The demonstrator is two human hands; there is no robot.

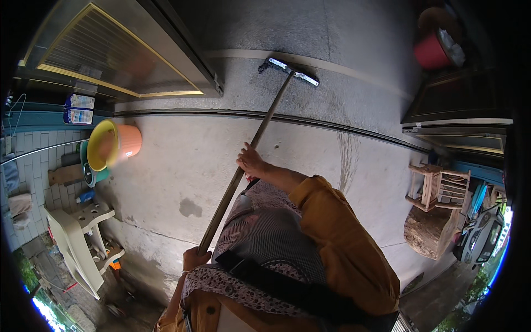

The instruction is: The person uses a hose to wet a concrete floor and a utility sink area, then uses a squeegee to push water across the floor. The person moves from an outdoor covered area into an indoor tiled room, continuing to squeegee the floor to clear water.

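The right hand point(251, 160) is closed in a grip and reaches farther forward, the bare right forearm point(285, 178) slanting in from the right. The left hand point(196, 258), closed too, is nearer and farther left, the left forearm point(176, 296) coming up from below.

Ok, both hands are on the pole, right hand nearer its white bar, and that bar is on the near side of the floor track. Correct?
Not quite: the head view shows the white bar beyond the floor track. The rest holds: left hand and right hand on the pole, right nearer the bar.
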